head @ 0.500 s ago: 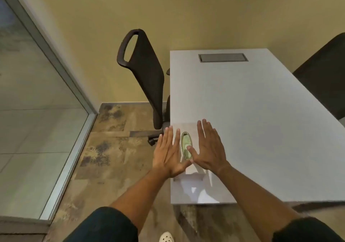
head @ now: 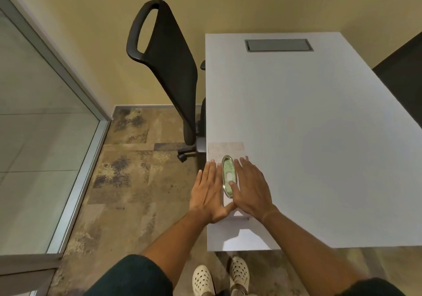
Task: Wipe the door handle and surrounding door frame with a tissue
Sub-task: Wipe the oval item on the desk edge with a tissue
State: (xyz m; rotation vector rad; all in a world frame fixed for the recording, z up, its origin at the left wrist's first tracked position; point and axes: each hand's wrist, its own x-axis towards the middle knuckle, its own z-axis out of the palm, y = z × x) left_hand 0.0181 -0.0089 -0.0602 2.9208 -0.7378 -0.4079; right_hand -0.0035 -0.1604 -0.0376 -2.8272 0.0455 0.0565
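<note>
Both hands lie flat and open, gripping nothing, the left hand (head: 209, 191) and right hand (head: 250, 187) flanking a shiny oval metal opening (head: 228, 175) on what seems a white tissue box (head: 225, 150) on the pale grey surface (head: 308, 136).

Change from the preceding frame: the view has tilted downward, bringing both pale shoes (head: 219, 276) into sight; the right hand (head: 250, 189) thumb now overlaps the tissue box (head: 226, 150) oval opening (head: 228, 175) (previously beside it); hands otherwise flat.
</note>
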